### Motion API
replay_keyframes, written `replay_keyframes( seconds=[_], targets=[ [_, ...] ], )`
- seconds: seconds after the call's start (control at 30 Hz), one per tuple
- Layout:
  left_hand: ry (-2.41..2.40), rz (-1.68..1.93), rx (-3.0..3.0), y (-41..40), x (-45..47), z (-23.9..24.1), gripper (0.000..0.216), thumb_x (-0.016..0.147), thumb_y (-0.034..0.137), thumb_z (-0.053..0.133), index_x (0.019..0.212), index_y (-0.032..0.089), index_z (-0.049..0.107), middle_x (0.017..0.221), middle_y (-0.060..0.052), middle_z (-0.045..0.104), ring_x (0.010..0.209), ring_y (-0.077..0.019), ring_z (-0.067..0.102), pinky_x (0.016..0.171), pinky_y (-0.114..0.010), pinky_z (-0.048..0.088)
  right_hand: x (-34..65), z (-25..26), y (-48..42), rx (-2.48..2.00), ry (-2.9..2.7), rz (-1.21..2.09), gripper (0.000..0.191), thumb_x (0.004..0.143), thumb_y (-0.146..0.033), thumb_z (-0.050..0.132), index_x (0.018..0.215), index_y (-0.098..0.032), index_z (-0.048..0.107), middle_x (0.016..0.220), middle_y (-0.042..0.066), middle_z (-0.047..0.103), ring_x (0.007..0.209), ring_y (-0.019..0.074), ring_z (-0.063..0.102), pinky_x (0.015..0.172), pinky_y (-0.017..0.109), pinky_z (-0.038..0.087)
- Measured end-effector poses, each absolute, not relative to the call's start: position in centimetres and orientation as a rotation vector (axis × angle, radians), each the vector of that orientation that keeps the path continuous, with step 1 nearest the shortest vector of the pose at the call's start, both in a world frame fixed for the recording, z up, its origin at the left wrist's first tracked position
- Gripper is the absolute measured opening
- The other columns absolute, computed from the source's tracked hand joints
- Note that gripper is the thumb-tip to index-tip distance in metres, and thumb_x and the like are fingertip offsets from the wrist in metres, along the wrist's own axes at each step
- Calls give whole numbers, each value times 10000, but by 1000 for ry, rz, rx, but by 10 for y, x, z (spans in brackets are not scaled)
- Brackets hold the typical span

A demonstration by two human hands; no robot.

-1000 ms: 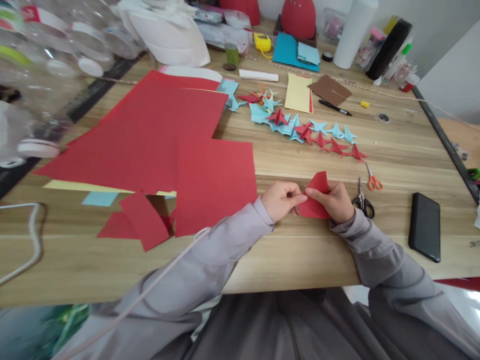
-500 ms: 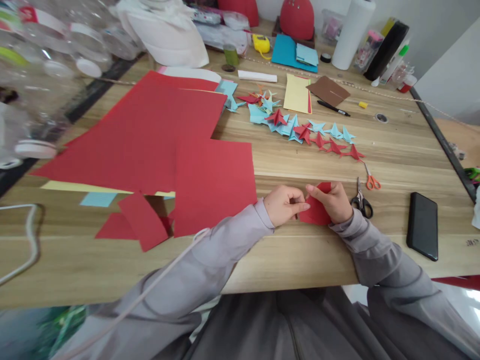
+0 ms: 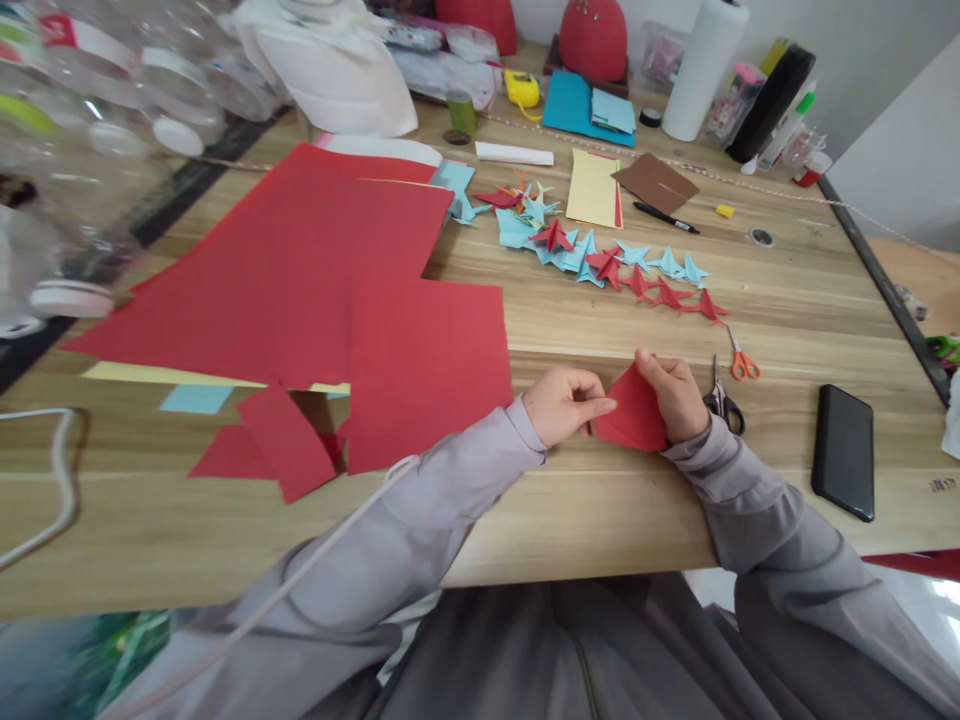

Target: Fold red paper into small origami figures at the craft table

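A small folded red paper (image 3: 632,412) lies on the wooden table (image 3: 570,520) near its front edge, between both of my hands. My left hand (image 3: 564,402) pinches its left corner with curled fingers. My right hand (image 3: 677,393) presses along the paper's right edge, fingertips at its top point. Both sleeves are grey.
Large red paper sheets (image 3: 300,270) cover the table's left half, with red offcuts (image 3: 277,445) nearby. A row of folded red and blue paper figures (image 3: 600,255) lies behind my hands. Scissors (image 3: 724,395) and a black phone (image 3: 844,450) lie to the right. Plastic bottles (image 3: 97,110) crowd the left.
The red paper's upper flap has been folded down and flattened into a triangle. My right hand slid up along its right edge to the top point; my left hand stayed put.
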State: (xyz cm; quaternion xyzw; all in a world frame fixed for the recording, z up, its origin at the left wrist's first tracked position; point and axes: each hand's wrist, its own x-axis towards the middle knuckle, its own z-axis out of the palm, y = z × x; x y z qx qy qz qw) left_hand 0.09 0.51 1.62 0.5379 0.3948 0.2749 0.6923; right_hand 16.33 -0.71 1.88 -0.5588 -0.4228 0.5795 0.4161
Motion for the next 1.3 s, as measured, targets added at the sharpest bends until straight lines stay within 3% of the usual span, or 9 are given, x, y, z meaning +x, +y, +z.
replay_keyframes(
  seconds=[0.13,0.27,0.53,0.8,1.0,1.17,1.3],
  targets=[
    [902,680,1155,6,1,15,330,659,284,770,521,138,508,391,43,533,344,-71,524,355,-151,395,166,17,-7,-1369,-1332,1382,407,544,-488,816,577,-143,603,553,-15,574,487,75,457,424,197,343],
    [896,701,1140,7,1,13,303,709,254,725,535,138,505,417,19,572,341,-75,525,355,-159,404,167,15,-7,-1370,-1387,1344,422,634,-521,744,579,-146,559,535,-25,532,487,68,418,432,202,329],
    [801,645,1087,9,-2,11,215,766,232,658,621,129,537,491,-7,623,393,-86,563,402,-175,443,167,17,-6,-1400,-1365,1295,450,622,-523,746,530,-150,511,491,-42,476,463,55,374,418,203,300],
    [852,666,1149,8,-4,11,168,816,134,539,650,140,514,472,14,589,393,-86,549,386,-176,440,169,10,-4,-1384,-1232,1336,364,582,-442,804,586,-131,615,548,-9,592,484,78,477,442,207,371],
    [918,661,1295,8,-4,8,185,805,130,552,627,150,508,443,31,561,367,-68,500,365,-152,378,170,14,-3,-1314,-1309,1403,315,494,-354,863,656,-132,710,635,27,688,550,115,570,531,241,472],
    [925,591,1353,6,-2,8,190,804,105,535,623,156,504,443,37,561,356,-61,472,370,-153,357,169,16,-6,-1304,-1388,1331,305,535,-402,836,606,-137,702,571,14,660,500,99,523,478,227,430],
    [925,614,1360,5,-2,11,210,799,103,540,599,153,501,437,31,558,375,-57,489,387,-144,361,166,17,-8,-1401,-1309,1292,406,591,-490,784,483,-144,601,448,-21,548,429,71,436,409,211,348]
  ],
)
